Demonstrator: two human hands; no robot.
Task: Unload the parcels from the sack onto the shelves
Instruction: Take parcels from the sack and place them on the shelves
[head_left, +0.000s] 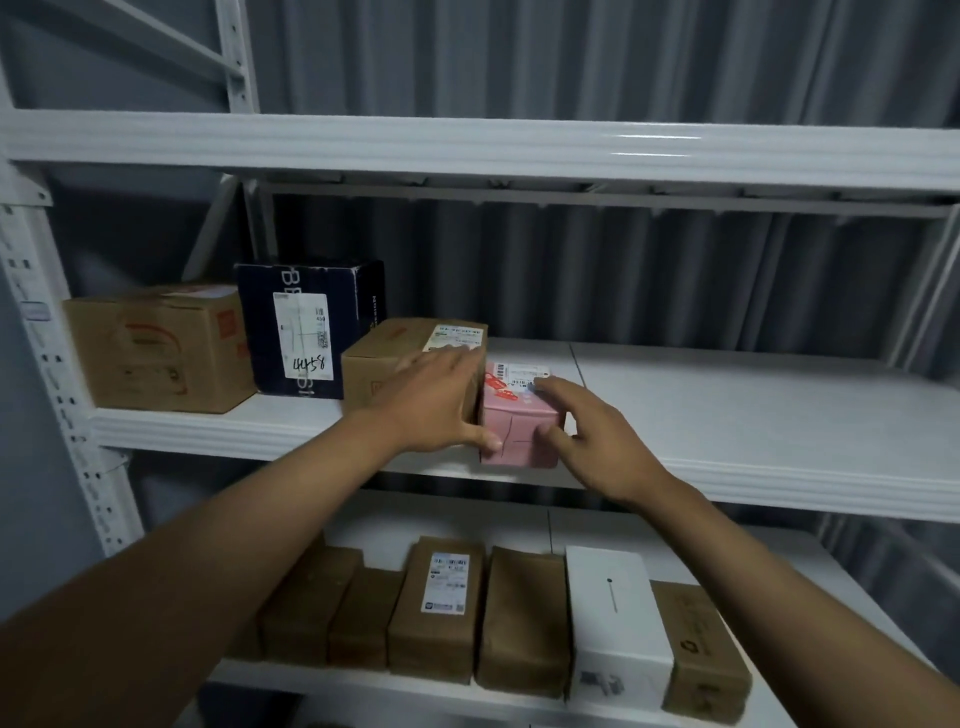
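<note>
White middle shelf (727, 415); pink parcel (519, 431) at near edge, left hand (436, 405) and right hand (587, 436) grip loose, fingers spread on it — could tip off; overhangs lip.

Shelving frame (467, 148): white. Wall behind (623, 67): grey, vertically ribbed. Middle shelf: pink parcel (519, 423) with red stickers and white label; navy box (306, 327) with white label, black handwriting; brown carton (156, 348) with red print. Lower shelf: brown parcels (519, 618), one white box (613, 623).
</note>
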